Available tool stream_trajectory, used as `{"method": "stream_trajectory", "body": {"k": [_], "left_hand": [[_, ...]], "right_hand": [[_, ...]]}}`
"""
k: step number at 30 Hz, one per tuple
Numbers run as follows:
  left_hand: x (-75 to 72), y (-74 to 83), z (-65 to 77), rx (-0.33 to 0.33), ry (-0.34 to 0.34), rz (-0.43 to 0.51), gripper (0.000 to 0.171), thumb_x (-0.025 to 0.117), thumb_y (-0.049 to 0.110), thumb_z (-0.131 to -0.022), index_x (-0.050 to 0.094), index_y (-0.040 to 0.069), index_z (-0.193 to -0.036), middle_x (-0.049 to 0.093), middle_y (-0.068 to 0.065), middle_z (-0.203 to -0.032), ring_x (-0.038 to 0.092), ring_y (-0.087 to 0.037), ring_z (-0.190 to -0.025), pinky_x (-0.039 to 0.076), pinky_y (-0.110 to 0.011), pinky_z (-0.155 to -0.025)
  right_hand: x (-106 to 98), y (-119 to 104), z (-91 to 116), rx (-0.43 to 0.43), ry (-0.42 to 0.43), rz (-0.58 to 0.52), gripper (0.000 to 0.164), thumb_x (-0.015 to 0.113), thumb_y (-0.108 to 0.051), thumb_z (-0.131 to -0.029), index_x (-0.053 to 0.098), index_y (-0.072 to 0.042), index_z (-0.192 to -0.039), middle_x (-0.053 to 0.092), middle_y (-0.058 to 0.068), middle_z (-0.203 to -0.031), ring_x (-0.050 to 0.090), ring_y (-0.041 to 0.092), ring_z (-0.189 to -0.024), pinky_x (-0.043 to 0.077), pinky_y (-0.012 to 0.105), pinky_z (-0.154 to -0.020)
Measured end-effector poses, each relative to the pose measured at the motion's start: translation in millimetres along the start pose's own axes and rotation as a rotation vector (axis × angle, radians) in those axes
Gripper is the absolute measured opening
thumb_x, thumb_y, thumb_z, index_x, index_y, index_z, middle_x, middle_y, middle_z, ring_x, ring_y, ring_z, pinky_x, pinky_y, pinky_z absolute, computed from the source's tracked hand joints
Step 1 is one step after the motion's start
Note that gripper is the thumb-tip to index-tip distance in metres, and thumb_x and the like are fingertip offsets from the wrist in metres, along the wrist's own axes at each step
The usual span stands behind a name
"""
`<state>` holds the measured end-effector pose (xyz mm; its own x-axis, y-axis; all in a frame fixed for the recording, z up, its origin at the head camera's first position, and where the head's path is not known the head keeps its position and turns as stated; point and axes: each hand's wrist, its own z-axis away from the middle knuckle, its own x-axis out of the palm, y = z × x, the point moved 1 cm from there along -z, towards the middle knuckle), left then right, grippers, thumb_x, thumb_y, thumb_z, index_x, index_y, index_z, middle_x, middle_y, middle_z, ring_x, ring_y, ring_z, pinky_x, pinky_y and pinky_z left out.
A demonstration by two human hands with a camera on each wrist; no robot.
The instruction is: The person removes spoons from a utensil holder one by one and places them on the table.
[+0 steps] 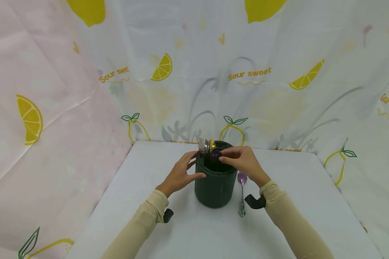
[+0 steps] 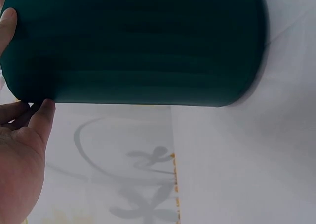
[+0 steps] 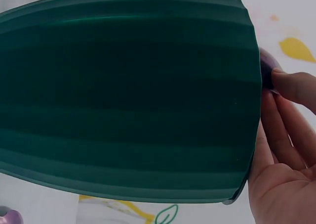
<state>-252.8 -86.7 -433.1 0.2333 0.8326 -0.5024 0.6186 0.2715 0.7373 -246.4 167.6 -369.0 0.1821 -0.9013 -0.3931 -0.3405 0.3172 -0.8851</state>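
Observation:
A dark green ribbed utensil holder (image 1: 214,190) stands upright on the table. My left hand (image 1: 180,172) holds it at the upper left side, thumb in front and fingers round towards the back. In the left wrist view, those fingertips (image 2: 48,108) touch its wall. At the opening, my right hand (image 1: 244,162) pinches the dark purple bowl of a spoon (image 1: 215,155) between thumb and fingers; the spoon's handle is hidden in the holder. A silver spoon (image 1: 203,145) and a gold spoon (image 1: 212,144) stand in the holder, bowls up, beside the purple one.
A spoon with a pink-purple bowl and greenish handle (image 1: 242,194) lies on the white table (image 1: 168,241), right of the holder. White cloth printed with lemons (image 1: 188,93) hangs behind and at the sides. Dark wrist-camera mounts (image 1: 255,202) stick out from the sleeves.

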Motion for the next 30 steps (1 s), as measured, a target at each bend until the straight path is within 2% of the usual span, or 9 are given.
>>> {"method": "stream_trajectory", "body": {"k": [4, 13, 24, 30], "left_hand": [[-0.3, -0.6, 0.3, 0.001, 0.001, -0.002, 0.082, 0.079, 0.027, -0.083, 0.033, 0.011, -0.149, 0.038, -0.006, -0.147, 0.04, -0.022, -0.136, 0.043, -0.034, -0.108], [-0.6, 0.7, 0.3, -0.032, -0.007, 0.016, 0.082, 0.078, 0.033, -0.083, 0.034, 0.014, -0.149, 0.038, 0.0, -0.146, 0.039, -0.016, -0.135, 0.042, -0.027, -0.108], [0.2, 0.1, -0.2, -0.043, -0.009, 0.008, 0.082, 0.078, 0.034, -0.082, 0.035, 0.015, -0.149, 0.038, 0.004, -0.145, 0.039, -0.011, -0.135, 0.041, -0.024, -0.108], [-0.6, 1.3, -0.5, -0.034, -0.009, 0.02, 0.082, 0.079, 0.033, -0.082, 0.035, 0.014, -0.148, 0.038, 0.002, -0.145, 0.038, -0.012, -0.135, 0.042, -0.025, -0.108]], "right_hand": [[1.5, -1.4, -0.8, 0.018, -0.017, -0.051, 0.024, 0.077, -0.016, -0.086, 0.075, -0.002, -0.105, 0.072, 0.011, -0.099, 0.071, 0.02, -0.086, 0.06, 0.029, -0.082], [4.4, -0.1, -5.9, 0.038, -0.06, -0.24, 0.023, 0.074, -0.008, -0.088, 0.072, 0.005, -0.107, 0.07, 0.018, -0.104, 0.072, 0.028, -0.084, 0.06, 0.036, -0.083], [-3.2, -9.9, -8.1, 0.036, -0.034, -0.286, 0.028, 0.074, -0.009, -0.087, 0.069, 0.008, -0.108, 0.071, 0.019, -0.103, 0.072, 0.026, -0.084, 0.06, 0.036, -0.084], [-10.7, -17.6, -11.5, 0.012, -0.04, -0.307, 0.031, 0.074, -0.009, -0.087, 0.068, 0.01, -0.111, 0.072, 0.015, -0.102, 0.072, 0.026, -0.084, 0.059, 0.037, -0.085]]}}
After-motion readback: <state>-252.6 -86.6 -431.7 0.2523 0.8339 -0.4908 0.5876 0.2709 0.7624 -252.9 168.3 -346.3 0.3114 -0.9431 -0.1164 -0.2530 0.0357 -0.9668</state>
